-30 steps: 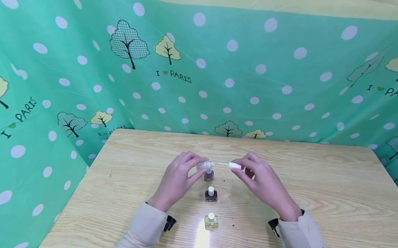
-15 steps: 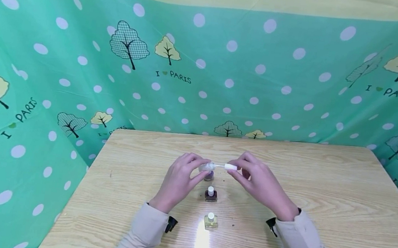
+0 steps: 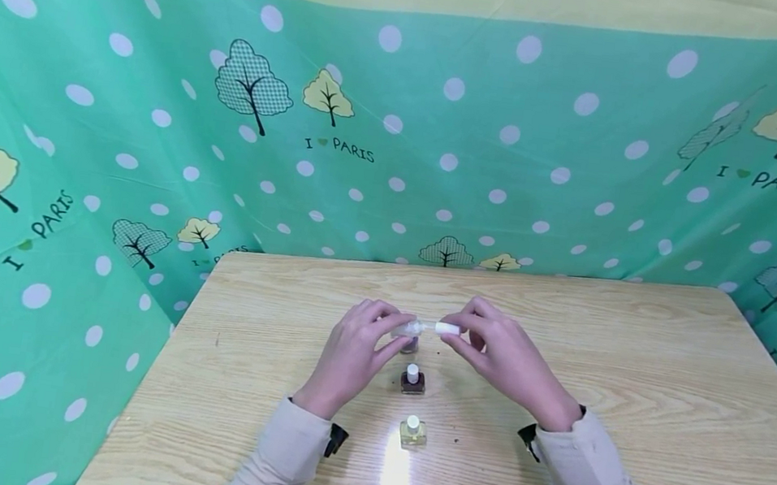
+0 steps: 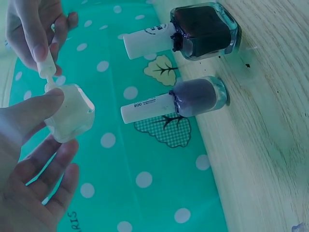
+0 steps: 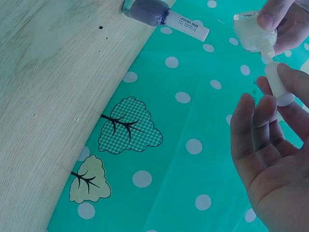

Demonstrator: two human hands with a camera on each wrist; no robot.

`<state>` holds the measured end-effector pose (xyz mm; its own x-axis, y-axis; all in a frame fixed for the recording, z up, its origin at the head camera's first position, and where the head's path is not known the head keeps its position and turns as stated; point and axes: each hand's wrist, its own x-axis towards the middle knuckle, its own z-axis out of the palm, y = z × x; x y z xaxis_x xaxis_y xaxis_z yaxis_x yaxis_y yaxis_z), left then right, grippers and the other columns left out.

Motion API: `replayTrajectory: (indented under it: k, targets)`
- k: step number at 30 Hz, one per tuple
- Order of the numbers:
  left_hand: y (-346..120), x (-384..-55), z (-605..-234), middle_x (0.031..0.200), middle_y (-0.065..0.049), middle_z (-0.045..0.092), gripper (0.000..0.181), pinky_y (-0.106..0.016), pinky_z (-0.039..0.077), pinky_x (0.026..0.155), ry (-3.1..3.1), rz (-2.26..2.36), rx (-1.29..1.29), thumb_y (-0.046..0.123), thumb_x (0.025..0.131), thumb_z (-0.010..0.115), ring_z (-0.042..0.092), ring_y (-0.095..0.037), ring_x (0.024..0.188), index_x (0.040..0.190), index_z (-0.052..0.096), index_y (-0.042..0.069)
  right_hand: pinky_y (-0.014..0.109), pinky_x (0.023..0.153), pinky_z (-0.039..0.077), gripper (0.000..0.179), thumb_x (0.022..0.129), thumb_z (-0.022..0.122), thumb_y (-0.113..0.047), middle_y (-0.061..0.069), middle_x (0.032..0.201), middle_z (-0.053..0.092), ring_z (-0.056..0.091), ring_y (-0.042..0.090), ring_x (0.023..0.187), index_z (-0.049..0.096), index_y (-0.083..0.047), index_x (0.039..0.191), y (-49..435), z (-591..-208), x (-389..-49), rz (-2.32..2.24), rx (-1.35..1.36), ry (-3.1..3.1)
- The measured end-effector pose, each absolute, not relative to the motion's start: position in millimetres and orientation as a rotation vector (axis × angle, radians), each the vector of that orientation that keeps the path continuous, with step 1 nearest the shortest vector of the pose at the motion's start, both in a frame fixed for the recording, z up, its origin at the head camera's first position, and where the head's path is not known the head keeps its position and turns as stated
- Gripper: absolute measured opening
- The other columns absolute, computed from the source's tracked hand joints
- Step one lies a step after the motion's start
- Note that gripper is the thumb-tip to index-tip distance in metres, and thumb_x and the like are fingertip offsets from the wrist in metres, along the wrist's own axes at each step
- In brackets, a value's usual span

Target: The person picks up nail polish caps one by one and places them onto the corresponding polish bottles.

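Observation:
My left hand pinches a small bottle of white nail polish between thumb and fingers, tilted on its side above the table. My right hand pinches its white cap by thumb and fingertips. Between the cap and the bottle's neck a short stretch of brush stem shows, with the brush end inside the bottle. Just below the hands stands a purple nail polish bottle, partly hidden in the head view. Nearer stand a dark nail polish bottle and a pale yellow one, both capped and upright.
The three standing bottles form a rough line on the light wooden table. A green dotted curtain hangs behind the table and along its sides. Light reflects in a bright streak near the yellow bottle.
My right hand has moved left, bringing the cap close to the white bottle; the brush, earlier outside the neck, is now inside it. My left hand has shifted slightly right. The standing bottles are unmoved.

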<state>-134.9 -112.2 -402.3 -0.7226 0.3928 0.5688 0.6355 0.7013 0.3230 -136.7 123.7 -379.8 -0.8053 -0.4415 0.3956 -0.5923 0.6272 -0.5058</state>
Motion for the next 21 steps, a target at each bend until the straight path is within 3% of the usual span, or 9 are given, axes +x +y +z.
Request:
replayTrajectory:
  k: [21]
  targets:
    - [-100, -131, -403, 0.102, 0.001, 0.068, 0.03, -0.028, 0.052, 0.08, -2.408, -0.679, -0.869, 0.02, 0.084, 0.079, 0.06, -0.013, 0.09, 0.113, 0.073, 0.014, 0.019, 0.054, 0.043, 0.014, 0.094, 0.069, -0.023, -0.012, 0.088, 0.052, 0.045, 0.004, 0.065, 0.075, -0.018, 0.106, 121, -383, -136, 0.926, 0.928, -2.63]
